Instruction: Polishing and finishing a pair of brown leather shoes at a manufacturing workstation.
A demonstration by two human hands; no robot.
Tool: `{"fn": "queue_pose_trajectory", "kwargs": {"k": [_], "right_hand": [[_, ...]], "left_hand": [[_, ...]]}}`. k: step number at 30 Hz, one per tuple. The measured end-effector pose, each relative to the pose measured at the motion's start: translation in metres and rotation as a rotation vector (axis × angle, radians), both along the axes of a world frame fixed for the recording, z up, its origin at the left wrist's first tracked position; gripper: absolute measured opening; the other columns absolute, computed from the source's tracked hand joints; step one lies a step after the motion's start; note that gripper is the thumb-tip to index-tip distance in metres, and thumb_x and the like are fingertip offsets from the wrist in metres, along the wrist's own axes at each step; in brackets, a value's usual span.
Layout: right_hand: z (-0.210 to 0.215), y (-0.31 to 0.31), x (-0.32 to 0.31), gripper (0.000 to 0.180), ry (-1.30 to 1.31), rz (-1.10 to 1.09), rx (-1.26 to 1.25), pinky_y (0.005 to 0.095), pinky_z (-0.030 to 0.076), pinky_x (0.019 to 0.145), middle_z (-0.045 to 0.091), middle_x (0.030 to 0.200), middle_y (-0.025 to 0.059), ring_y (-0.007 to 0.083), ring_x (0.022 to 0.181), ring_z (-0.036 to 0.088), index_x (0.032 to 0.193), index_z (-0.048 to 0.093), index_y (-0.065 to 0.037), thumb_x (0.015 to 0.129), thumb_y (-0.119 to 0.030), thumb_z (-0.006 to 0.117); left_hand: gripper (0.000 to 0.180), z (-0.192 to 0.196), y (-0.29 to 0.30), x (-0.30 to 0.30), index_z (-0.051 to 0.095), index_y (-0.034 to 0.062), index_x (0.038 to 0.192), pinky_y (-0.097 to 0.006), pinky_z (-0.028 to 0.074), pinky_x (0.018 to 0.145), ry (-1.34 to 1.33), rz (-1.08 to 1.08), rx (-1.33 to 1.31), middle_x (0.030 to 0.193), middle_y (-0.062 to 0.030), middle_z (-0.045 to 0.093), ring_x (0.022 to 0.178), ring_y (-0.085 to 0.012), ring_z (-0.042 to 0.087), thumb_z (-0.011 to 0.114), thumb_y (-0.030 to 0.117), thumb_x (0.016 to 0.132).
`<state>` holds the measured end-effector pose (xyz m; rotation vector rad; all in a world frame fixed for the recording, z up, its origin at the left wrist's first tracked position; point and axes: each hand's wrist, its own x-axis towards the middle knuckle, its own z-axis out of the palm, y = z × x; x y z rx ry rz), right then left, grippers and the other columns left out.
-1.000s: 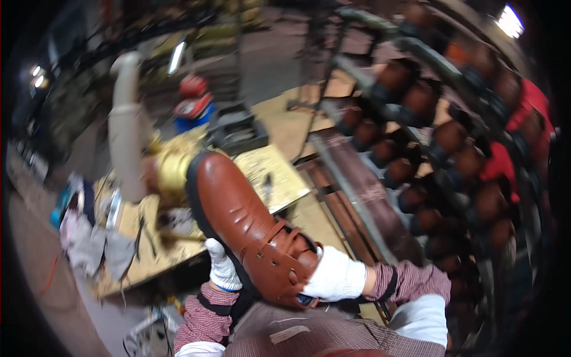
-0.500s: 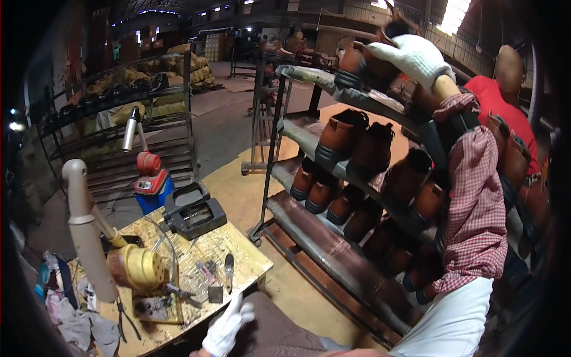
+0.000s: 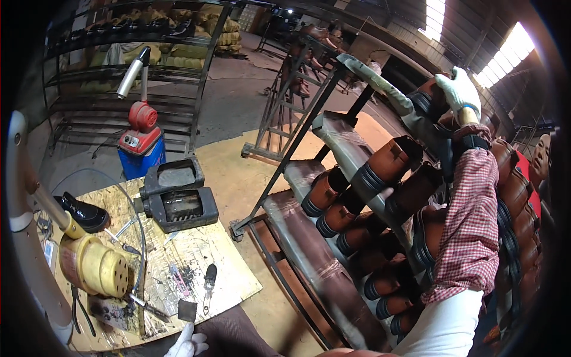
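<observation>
My left hand (image 3: 186, 343), in a white glove, is low by the near edge of the worktable (image 3: 235, 268). Its fingers are apart, one fingertip reaching to a small dark square piece (image 3: 187, 310); whether they touch is unclear. Raised high on the right, my right hand (image 3: 461, 92) wears a white glove too. Thumb and fingers look spread over a brown boot (image 3: 427, 98) on the rack's top shelf, though part of the contact is hidden. A knife-like tool with a black handle (image 3: 210, 277) lies on the worktable.
A rack (image 3: 315, 250) holds several brown boots. On the table are black trays (image 3: 181, 209), a black shoe (image 3: 86, 215) and a yellow lamp head (image 3: 101, 268). A red-and-blue machine (image 3: 141, 143) stands behind. At far right is another person (image 3: 540, 157).
My view has turned right and tilted, so the table and rack appear shifted. My right hand now appears over the first boot on the top shelf; my left hand appears closer to the dark square.
</observation>
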<state>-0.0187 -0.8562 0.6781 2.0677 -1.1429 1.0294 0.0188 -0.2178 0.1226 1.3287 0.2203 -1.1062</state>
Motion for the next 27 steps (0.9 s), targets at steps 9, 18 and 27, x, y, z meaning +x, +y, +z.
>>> {"fn": "queue_pose_trajectory", "kwargs": {"k": [9, 18, 27], "right_hand": [[-0.156, 0.262, -0.068, 0.038, 0.279, 0.687, -0.222, 0.0347, 0.058, 0.083, 0.076, 0.110, 0.0147, 0.0276, 0.092, 0.074, 0.131, 0.069, -0.007, 0.097, -0.022, 0.074], [-0.339, 0.437, -0.149, 0.045, 0.953, 1.824, 0.675, 0.0336, 0.047, 0.048, 0.075, 0.110, 0.0117, 0.0217, 0.055, 0.064, 0.131, 0.072, -0.015, 0.086, -0.025, 0.075], [-0.433, 0.432, -0.174, 0.059, 0.258, 1.401, 0.995, 0.0397, 0.056, 0.079, 0.075, 0.110, 0.0203, 0.0347, 0.090, 0.073, 0.139, 0.067, 0.002, 0.084, -0.014, 0.082]], "left_hand": [[0.056, 0.079, -0.080, -0.027, 0.040, -0.0049, 0.160, -0.040, 0.037, 0.122, -0.411, -0.075, -0.785, 0.164, -0.0188, 0.042, 0.144, -0.0287, 0.050, 0.047, 0.019, 0.110], [0.071, -0.009, 0.044, -0.066, 0.035, 0.0065, 0.163, -0.056, 0.051, 0.114, 0.122, 0.559, -0.943, 0.152, -0.0221, 0.055, 0.135, -0.0398, 0.060, 0.035, 0.057, 0.113], [0.072, 0.001, 0.139, 0.011, 0.040, 0.0071, 0.161, -0.055, 0.052, 0.113, -0.141, 0.721, -0.936, 0.153, -0.0222, 0.055, 0.135, -0.0391, 0.060, 0.041, 0.058, 0.111]]}}
